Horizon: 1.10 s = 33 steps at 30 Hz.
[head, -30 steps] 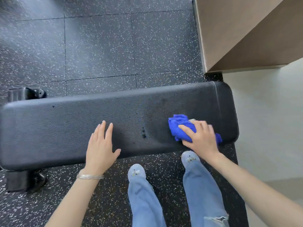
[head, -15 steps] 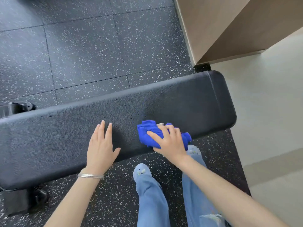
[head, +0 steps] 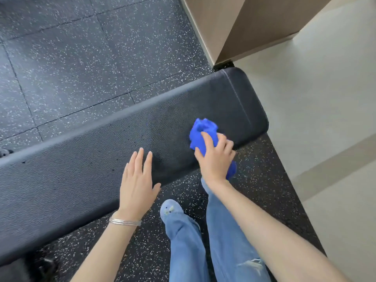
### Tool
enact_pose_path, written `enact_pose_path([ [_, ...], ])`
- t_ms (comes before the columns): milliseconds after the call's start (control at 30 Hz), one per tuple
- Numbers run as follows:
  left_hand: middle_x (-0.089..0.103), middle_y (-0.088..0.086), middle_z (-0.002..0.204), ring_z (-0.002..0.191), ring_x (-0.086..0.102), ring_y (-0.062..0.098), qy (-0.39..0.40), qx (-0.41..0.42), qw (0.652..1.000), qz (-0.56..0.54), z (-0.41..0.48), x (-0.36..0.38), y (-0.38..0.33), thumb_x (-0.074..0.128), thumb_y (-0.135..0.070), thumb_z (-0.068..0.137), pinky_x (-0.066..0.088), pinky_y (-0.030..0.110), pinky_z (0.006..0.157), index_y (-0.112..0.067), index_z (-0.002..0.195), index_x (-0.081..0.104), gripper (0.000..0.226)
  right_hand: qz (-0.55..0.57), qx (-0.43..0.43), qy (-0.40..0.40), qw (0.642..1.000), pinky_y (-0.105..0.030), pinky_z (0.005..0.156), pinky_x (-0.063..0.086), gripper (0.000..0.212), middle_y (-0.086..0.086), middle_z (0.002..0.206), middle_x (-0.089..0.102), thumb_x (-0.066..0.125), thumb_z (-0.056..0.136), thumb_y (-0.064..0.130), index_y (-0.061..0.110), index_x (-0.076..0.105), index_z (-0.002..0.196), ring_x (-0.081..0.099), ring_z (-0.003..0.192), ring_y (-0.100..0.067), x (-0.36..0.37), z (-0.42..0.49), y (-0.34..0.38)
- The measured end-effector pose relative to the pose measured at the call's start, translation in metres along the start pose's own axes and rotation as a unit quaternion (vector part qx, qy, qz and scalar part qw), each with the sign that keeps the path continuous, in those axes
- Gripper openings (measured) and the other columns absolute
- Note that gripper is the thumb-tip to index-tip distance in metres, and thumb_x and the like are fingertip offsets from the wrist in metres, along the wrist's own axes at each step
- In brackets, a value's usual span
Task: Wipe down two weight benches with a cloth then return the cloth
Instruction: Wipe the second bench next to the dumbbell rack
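Nearest the camera are two legs in pale blue denim jeans [head: 223,241], the right leg torn at the lower edge of the view; a light blue soft slipper [head: 172,208] shows on the left foot, the other foot being mostly hidden behind the right wrist. A thin silver bangle [head: 125,221] circles the left wrist; above it the left hand [head: 136,186] lies palm down on the padding, fingers straight and close together, thumb out over the near edge, holding nothing. The right hand [head: 213,159] has its fingers curled over a crumpled bright blue cloth [head: 203,129] and grips it against the top; part of the cloth bunches out beyond the fingertips and a fold hangs past the near edge beneath the palm. Both hands rest on the long black textured-vinyl weight-bench table [head: 81,180]; its long axis runs from lower left to upper right, and the cloth sits near the rounded right end, close to the near edge. A black foot [head: 40,265] shows blurred under the left part. Beyond lies black white-flecked rubber tile floor [head: 81,58]; a beige boxed column [head: 234,23] stands just beyond the table's right end; pale smooth flooring [head: 315,98] lies to the right.
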<state>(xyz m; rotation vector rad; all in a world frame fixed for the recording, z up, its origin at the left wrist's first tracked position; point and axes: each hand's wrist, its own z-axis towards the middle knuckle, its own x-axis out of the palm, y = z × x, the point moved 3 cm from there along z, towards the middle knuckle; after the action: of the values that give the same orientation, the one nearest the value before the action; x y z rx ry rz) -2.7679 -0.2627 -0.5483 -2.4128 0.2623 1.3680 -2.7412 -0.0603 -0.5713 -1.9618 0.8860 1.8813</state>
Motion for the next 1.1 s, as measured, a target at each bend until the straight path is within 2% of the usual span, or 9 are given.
enact_pose_path([
  [100, 0.009, 0.014, 0.158, 0.146, 0.009, 0.030, 0.008, 0.011, 1.000, 0.017, 0.004, -0.002, -0.007, 0.067, -0.032, 0.080, 0.017, 0.041, 0.119, -0.010, 0.148, 0.016, 0.088, -0.033, -0.219, 0.042, 0.974, -0.034, 0.061, 0.046, 0.054, -0.008, 0.104, 0.065, 0.081, 0.054, 0.041, 0.033, 0.067, 0.105, 0.059, 0.079, -0.031, 0.005, -0.022, 0.019],
  [200, 0.012, 0.013, 0.157, 0.146, 0.010, 0.030, 0.005, 0.020, 0.999, 0.028, 0.008, -0.003, -0.019, 0.067, -0.032, 0.080, 0.018, 0.042, 0.119, -0.009, 0.147, 0.018, 0.087, -0.037, -0.257, 0.050, 0.964, -0.035, 0.062, 0.045, 0.050, -0.005, 0.103, 0.064, 0.078, 0.060, 0.039, 0.034, 0.067, 0.108, 0.058, 0.082, -0.030, -0.007, 0.015, -0.012],
  [333, 0.007, 0.011, 0.158, 0.147, 0.005, 0.028, 0.001, 0.028, 0.999, 0.030, 0.018, -0.003, -0.040, 0.062, -0.037, 0.084, 0.016, 0.041, 0.120, -0.011, 0.149, 0.011, 0.086, -0.028, 0.033, 0.023, 0.999, -0.046, 0.087, 0.040, 0.048, -0.013, 0.125, 0.046, 0.059, 0.086, 0.042, 0.031, 0.049, 0.131, 0.043, 0.109, -0.037, -0.029, 0.104, -0.099],
  [400, 0.007, 0.011, 0.158, 0.147, 0.005, 0.028, -0.005, 0.028, 0.999, 0.022, 0.022, -0.003, -0.050, 0.062, -0.037, 0.084, 0.015, 0.041, 0.120, -0.011, 0.149, 0.012, 0.086, 0.030, 0.191, 0.018, 0.981, -0.050, 0.093, 0.037, 0.047, -0.016, 0.132, 0.040, 0.051, 0.091, 0.044, 0.028, 0.043, 0.135, 0.037, 0.117, -0.039, -0.037, 0.136, -0.133],
  [467, 0.008, 0.011, 0.158, 0.147, 0.006, 0.028, -0.011, 0.022, 1.000, 0.018, 0.027, -0.003, -0.059, 0.062, -0.037, 0.085, 0.015, 0.040, 0.120, -0.012, 0.149, 0.012, 0.085, 0.061, 0.256, 0.025, 0.965, -0.051, 0.094, 0.036, 0.047, -0.018, 0.134, 0.038, 0.047, 0.092, 0.046, 0.026, 0.042, 0.135, 0.036, 0.118, -0.040, -0.037, 0.145, -0.140],
  [600, 0.006, 0.010, 0.159, 0.147, 0.005, 0.027, -0.022, -0.014, 1.000, 0.011, 0.035, -0.005, -0.068, 0.059, -0.040, 0.086, 0.014, 0.040, 0.120, -0.012, 0.148, 0.011, 0.084, -0.021, 0.002, 0.005, 1.000, -0.048, 0.077, 0.043, 0.047, -0.016, 0.118, 0.051, 0.066, 0.081, 0.042, 0.025, 0.056, 0.123, 0.048, 0.099, -0.039, -0.031, 0.099, -0.086],
  [733, 0.010, 0.012, 0.158, 0.146, 0.008, 0.029, -0.036, -0.059, 0.998, -0.004, 0.042, -0.009, -0.067, 0.063, -0.040, 0.083, 0.016, 0.042, 0.119, -0.011, 0.148, 0.016, 0.084, -0.054, -0.213, 0.039, 0.975, -0.041, 0.065, 0.046, 0.048, -0.012, 0.104, 0.061, 0.079, 0.066, 0.041, 0.029, 0.065, 0.110, 0.057, 0.085, -0.035, -0.021, 0.086, -0.033],
  [967, 0.014, 0.016, 0.156, 0.145, 0.013, 0.032, -0.051, -0.161, 0.985, -0.028, 0.037, -0.009, -0.025, 0.072, -0.038, 0.076, 0.020, 0.046, 0.118, -0.010, 0.147, 0.021, 0.092, -0.030, -0.105, 0.062, 0.992, -0.048, 0.090, 0.033, 0.041, -0.011, 0.132, 0.041, 0.053, 0.089, 0.048, 0.028, 0.049, 0.125, 0.038, 0.115, -0.036, 0.003, 0.183, 0.064],
  [1100, 0.019, 0.019, 0.154, 0.143, 0.019, 0.035, -0.080, -0.203, 0.972, -0.090, 0.020, -0.009, 0.007, 0.081, -0.030, 0.068, 0.023, 0.045, 0.115, -0.007, 0.145, 0.027, 0.096, -0.057, -0.207, 0.075, 0.974, -0.047, 0.088, 0.036, 0.041, -0.012, 0.129, 0.045, 0.052, 0.088, 0.050, 0.026, 0.051, 0.120, 0.042, 0.109, -0.037, 0.019, 0.139, 0.109],
])
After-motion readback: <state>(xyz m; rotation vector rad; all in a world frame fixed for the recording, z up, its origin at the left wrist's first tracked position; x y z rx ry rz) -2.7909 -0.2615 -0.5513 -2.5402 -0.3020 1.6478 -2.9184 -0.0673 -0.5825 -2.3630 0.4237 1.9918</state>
